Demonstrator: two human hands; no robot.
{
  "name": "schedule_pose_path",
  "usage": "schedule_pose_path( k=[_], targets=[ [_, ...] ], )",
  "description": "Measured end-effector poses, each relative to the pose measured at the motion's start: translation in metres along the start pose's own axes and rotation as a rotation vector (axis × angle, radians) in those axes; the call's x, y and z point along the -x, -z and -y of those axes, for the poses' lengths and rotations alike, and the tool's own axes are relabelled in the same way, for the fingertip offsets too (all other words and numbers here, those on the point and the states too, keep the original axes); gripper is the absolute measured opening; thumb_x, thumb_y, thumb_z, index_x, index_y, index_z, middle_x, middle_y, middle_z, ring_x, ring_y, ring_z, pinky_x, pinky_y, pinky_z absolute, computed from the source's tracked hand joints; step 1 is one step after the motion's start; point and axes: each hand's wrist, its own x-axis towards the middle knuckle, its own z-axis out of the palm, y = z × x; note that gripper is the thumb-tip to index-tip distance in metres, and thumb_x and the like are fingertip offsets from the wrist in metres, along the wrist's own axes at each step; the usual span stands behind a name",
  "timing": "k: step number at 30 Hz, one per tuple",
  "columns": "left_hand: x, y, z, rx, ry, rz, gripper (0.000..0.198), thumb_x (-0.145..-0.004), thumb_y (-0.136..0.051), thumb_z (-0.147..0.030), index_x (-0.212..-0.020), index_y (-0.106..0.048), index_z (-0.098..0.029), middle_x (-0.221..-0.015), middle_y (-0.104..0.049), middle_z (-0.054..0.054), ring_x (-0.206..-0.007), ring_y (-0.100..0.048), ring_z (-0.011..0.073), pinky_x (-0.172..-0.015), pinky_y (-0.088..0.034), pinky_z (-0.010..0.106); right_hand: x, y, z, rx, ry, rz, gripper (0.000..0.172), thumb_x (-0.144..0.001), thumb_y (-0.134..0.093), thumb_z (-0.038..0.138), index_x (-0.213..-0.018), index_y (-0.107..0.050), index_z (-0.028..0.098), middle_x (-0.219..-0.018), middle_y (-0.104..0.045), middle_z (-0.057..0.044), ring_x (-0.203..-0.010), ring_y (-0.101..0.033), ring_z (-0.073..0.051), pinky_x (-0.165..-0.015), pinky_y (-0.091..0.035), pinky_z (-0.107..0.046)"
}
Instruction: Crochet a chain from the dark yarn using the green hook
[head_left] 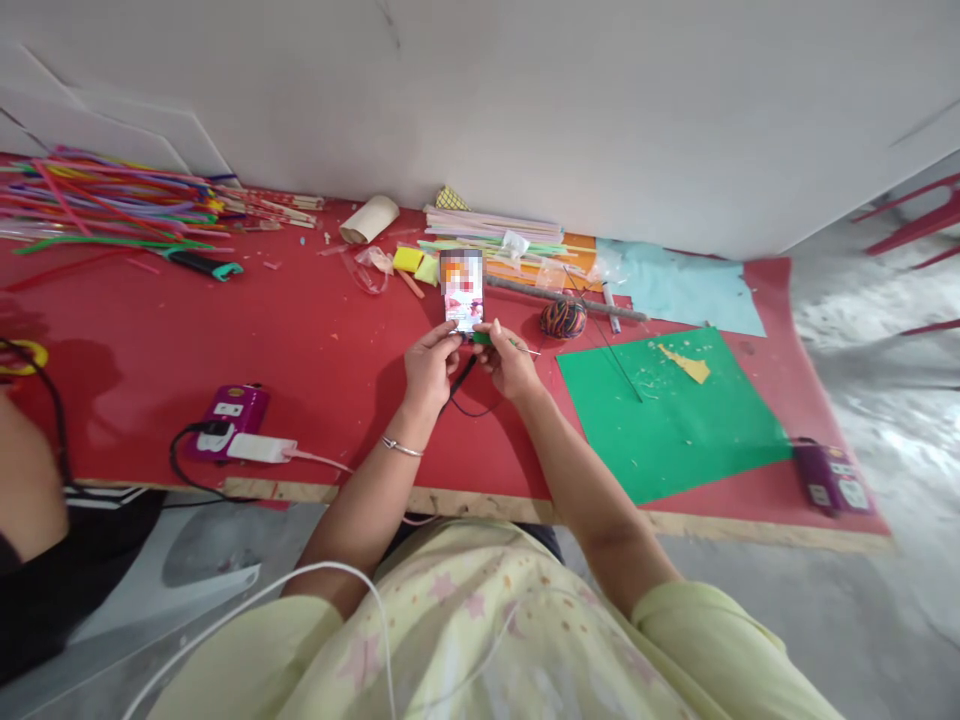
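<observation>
My left hand is closed in a pinch just below a lit phone. Something small and dark shows at its fingertips, too small to name. Close beside it, my right hand pinches a thin green-ended stick, whose pale, narrow end sticks out to the right past the fingers. From between the hands a dark cord hangs and loops over the red table. Right of the phone lies a multicoloured yarn ball.
Coloured pipe cleaners lie at the back left, near a cardboard tube. A green sheet covers the right side. Purple power strips stand near the front edge of the red table. Another person's arm shows far left.
</observation>
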Motion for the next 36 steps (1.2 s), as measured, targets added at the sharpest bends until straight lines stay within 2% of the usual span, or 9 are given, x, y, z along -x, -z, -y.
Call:
schedule_pose_path(
  k=[7,36],
  targets=[
    [0.0011,-0.0015,0.0017,-0.009,0.012,-0.004,0.037,-0.059,-0.082,-0.017,-0.096,-0.08,-0.014,-0.065,-0.064,-0.003,-0.046,-0.047,0.0032,-0.043,-0.024,0.019,0.0017,0.0008,-0.0016,-0.058,-0.006,-0.001,0.046,-0.079,-0.08,0.062,-0.099,-0.077,0.022,-0.067,-0.07,0.003,-0.056,-0.056,-0.008,-0.051,-0.041,-0.02],
    [0.0001,-0.0004,0.0045,-0.026,-0.016,-0.01,0.037,-0.06,-0.083,-0.018,-0.097,-0.081,-0.016,-0.067,-0.067,-0.002,-0.047,-0.047,0.003,-0.042,-0.025,0.018,0.0013,0.0006,-0.0052,-0.069,0.019,-0.015,0.042,-0.08,-0.079,0.06,-0.098,-0.078,0.022,-0.067,-0.07,0.002,-0.056,-0.055,-0.008,-0.052,-0.044,-0.021]
  ],
)
